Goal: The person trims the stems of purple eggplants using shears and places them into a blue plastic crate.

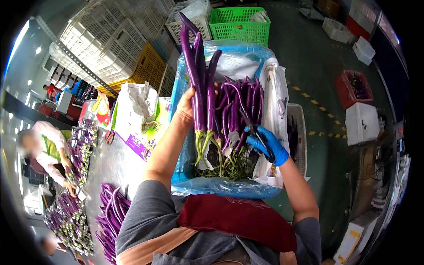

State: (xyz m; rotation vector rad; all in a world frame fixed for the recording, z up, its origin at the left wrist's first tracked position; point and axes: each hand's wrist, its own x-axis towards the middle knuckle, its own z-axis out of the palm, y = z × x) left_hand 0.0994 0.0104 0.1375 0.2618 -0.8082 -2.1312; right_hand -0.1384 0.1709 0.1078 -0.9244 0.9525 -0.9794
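three long purple eggplants held up; one green basket; one red crate.

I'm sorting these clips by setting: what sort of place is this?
Probably a produce packing or sorting hall: a lined box of long purple eggplants under the hands, stacked plastic crates behind, and more eggplants on a metal table where another person works.

a produce packing hall: stacked white plastic crates, a green crate, white foam boxes on a green painted floor with yellow dashed lines, a metal table heaped with long purple aubergines, another worker sorting.
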